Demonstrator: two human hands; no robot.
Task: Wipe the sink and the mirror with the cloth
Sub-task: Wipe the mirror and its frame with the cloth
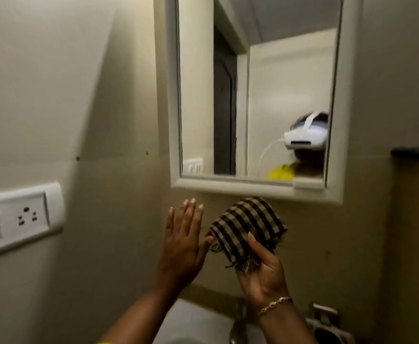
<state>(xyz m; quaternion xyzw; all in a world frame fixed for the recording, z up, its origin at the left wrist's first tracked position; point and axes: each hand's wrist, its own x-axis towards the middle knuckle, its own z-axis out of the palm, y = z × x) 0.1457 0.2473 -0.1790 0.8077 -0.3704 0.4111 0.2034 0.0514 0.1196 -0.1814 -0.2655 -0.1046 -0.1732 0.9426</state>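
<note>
A white-framed mirror [253, 95] hangs on the beige wall in front of me. Just below its lower edge my right hand [265, 271] holds up a folded black-and-beige checked cloth [246, 230], thumb pressed across its front. My left hand [182, 244] is raised beside it, palm flat and fingers spread, its thumb tip touching the cloth's left edge. Part of the white sink [196, 321] shows at the bottom, below my forearms, with a metal tap [239, 319] behind my right wrist.
A white switch and socket plate [19, 217] is on the left wall. A dark shelf edge [414, 152] juts from the right wall. A metal holder [327, 324] sits at the lower right. The mirror reflects a doorway and a person wearing a headset.
</note>
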